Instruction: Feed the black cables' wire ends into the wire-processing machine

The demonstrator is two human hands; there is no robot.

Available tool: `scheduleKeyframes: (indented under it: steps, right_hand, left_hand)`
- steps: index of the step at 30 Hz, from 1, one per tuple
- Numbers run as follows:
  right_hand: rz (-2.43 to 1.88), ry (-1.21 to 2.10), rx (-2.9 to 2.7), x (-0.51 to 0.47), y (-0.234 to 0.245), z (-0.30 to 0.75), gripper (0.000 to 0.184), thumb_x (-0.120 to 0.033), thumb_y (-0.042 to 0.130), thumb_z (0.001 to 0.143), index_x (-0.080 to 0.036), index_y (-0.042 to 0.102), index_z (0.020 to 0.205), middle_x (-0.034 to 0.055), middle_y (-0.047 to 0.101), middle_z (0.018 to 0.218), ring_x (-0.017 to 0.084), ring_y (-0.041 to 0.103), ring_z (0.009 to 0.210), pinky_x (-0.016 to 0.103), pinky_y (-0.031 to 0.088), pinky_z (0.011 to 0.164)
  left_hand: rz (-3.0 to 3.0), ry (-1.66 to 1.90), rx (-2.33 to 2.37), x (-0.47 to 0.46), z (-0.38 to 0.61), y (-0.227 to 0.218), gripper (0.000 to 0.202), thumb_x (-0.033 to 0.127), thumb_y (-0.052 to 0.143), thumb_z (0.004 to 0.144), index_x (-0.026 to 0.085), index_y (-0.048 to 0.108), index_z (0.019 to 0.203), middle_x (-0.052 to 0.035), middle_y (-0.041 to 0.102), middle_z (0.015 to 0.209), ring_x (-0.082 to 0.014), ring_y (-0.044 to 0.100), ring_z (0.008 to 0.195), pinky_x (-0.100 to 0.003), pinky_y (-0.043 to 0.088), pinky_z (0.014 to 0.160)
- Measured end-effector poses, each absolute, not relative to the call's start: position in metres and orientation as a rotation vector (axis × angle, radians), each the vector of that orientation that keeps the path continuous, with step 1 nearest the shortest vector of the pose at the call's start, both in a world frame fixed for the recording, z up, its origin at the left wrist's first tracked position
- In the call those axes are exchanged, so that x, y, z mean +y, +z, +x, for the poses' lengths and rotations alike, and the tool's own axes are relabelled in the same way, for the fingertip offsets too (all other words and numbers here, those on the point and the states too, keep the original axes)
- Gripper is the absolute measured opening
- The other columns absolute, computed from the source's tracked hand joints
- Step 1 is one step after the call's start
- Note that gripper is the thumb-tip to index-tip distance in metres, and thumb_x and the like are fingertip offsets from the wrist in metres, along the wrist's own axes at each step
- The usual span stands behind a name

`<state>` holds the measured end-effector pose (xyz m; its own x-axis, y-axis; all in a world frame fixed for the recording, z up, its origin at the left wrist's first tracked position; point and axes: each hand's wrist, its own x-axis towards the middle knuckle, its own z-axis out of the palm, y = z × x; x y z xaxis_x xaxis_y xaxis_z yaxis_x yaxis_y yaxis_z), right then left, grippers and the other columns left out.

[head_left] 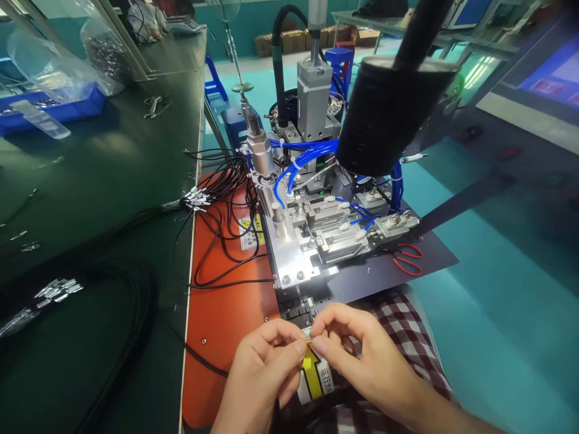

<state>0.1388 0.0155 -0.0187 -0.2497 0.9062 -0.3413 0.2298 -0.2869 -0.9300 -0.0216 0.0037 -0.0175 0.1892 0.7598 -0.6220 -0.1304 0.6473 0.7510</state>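
My left hand is closed in a pinch at the front of the machine. A black cable runs from the green table to this hand, where it passes out of sight. My right hand is pinched too, its fingertips almost touching the left ones. Between the two sets of fingertips show fine thin wires, yellowish and too small to make out fully. Just below lies a yellow and white arrow label. The metal fixture machine with blue air tubes stands directly beyond my hands.
On the orange plate lie loose black cables with metal tips. Cable bundles and a blue tray occupy the green table at left. Red-handled scissors rest on the grey plate. A black cylinder hangs above the machine.
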Motion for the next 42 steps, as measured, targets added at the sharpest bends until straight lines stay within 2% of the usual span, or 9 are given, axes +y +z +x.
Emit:
scheduleKeyframes:
  steps: [6, 17, 22, 29, 31, 33, 36, 39, 42]
  right_hand:
    - [-1.388, 1.733, -1.249, 0.018, -0.017, 0.135, 0.012, -0.027, 0.056, 0.079, -0.016, 0.057, 0.074, -0.005, 0.044, 0.056, 0.01, 0.038, 0.051, 0.022, 0.03, 0.046]
    - [-1.317, 1.773, -1.198, 0.013, -0.027, 0.134, 0.01, -0.023, 0.056, 0.08, -0.017, 0.054, 0.073, -0.0063, 0.041, 0.056, 0.009, 0.034, 0.051, 0.021, 0.027, 0.046]
    - [-1.296, 1.804, -1.162, 0.012, -0.029, 0.133, 0.013, -0.027, 0.057, 0.081, -0.017, 0.053, 0.074, -0.0063, 0.041, 0.057, 0.009, 0.034, 0.052, 0.021, 0.026, 0.046]
    - [-1.286, 1.86, -1.106, 0.012, -0.029, 0.132, 0.016, -0.03, 0.056, 0.082, -0.016, 0.051, 0.074, -0.0074, 0.041, 0.055, 0.007, 0.032, 0.048, 0.021, 0.025, 0.045]
    - [-1.278, 1.863, -1.089, 0.012, -0.029, 0.132, 0.018, -0.031, 0.056, 0.083, -0.016, 0.051, 0.074, -0.0077, 0.04, 0.055, 0.007, 0.031, 0.047, 0.021, 0.025, 0.045]
    - [-1.269, 1.854, -1.099, 0.012, -0.028, 0.132, 0.018, -0.031, 0.055, 0.084, -0.017, 0.051, 0.074, -0.0078, 0.039, 0.055, 0.007, 0.032, 0.047, 0.021, 0.026, 0.045]
    - [-1.292, 1.687, -1.257, 0.01, -0.027, 0.132, 0.016, -0.026, 0.052, 0.086, -0.017, 0.052, 0.074, -0.0058, 0.043, 0.058, 0.009, 0.038, 0.051, 0.021, 0.032, 0.048]
    - [-1.297, 1.312, -1.56, 0.008, -0.027, 0.134, 0.012, -0.019, 0.05, 0.088, -0.018, 0.054, 0.076, -0.0025, 0.05, 0.067, 0.011, 0.046, 0.058, 0.023, 0.038, 0.055]
    - [-1.186, 0.925, -1.87, 0.008, -0.027, 0.137, 0.01, -0.014, 0.049, 0.087, -0.018, 0.055, 0.08, 0.0006, 0.055, 0.071, 0.013, 0.049, 0.063, 0.027, 0.038, 0.059]
  left_hand:
    - [0.645, 0.69, 1.23, 0.004, -0.021, -0.018, 0.021, 0.035, 0.066, 0.075, 0.016, 0.056, 0.074, 0.0107, 0.035, 0.042, -0.0026, 0.025, 0.035, -0.019, 0.014, 0.04]
    - [0.616, 0.72, 1.249, 0.001, -0.019, -0.022, 0.02, 0.033, 0.066, 0.075, 0.016, 0.056, 0.072, 0.0086, 0.04, 0.046, -0.0011, 0.029, 0.034, -0.018, 0.015, 0.04]
    - [0.606, 0.756, 1.234, 0.001, -0.017, -0.02, 0.023, 0.036, 0.066, 0.076, 0.016, 0.055, 0.074, 0.0053, 0.052, 0.054, 0.0005, 0.031, 0.032, -0.017, 0.013, 0.039]
    - [0.593, 0.785, 1.205, 0.0, -0.015, -0.017, 0.023, 0.037, 0.064, 0.079, 0.016, 0.054, 0.079, 0.0044, 0.057, 0.056, 0.0007, 0.031, 0.033, -0.018, 0.016, 0.041]
    - [0.601, 0.8, 1.205, 0.0, -0.016, -0.017, 0.022, 0.036, 0.065, 0.079, 0.017, 0.054, 0.08, 0.0066, 0.053, 0.052, 0.0007, 0.029, 0.034, -0.018, 0.016, 0.043]
    - [0.6, 0.804, 1.194, 0.001, -0.017, -0.016, 0.022, 0.036, 0.066, 0.079, 0.017, 0.055, 0.08, 0.0102, 0.043, 0.043, -0.0003, 0.026, 0.035, -0.018, 0.017, 0.044]
    - [0.571, 0.783, 1.183, 0.004, -0.019, -0.015, 0.026, 0.04, 0.068, 0.076, 0.017, 0.055, 0.077, 0.0111, 0.037, 0.039, -0.0017, 0.025, 0.036, -0.019, 0.019, 0.046]
    - [0.525, 0.777, 1.208, 0.006, -0.019, -0.012, 0.03, 0.041, 0.072, 0.071, 0.016, 0.055, 0.072, 0.0081, 0.047, 0.045, -0.0014, 0.027, 0.036, -0.02, 0.018, 0.045]
    - [0.503, 0.78, 1.238, 0.007, -0.018, -0.009, 0.03, 0.039, 0.072, 0.071, 0.015, 0.054, 0.072, 0.0045, 0.057, 0.057, -0.0006, 0.031, 0.037, -0.02, 0.019, 0.045]
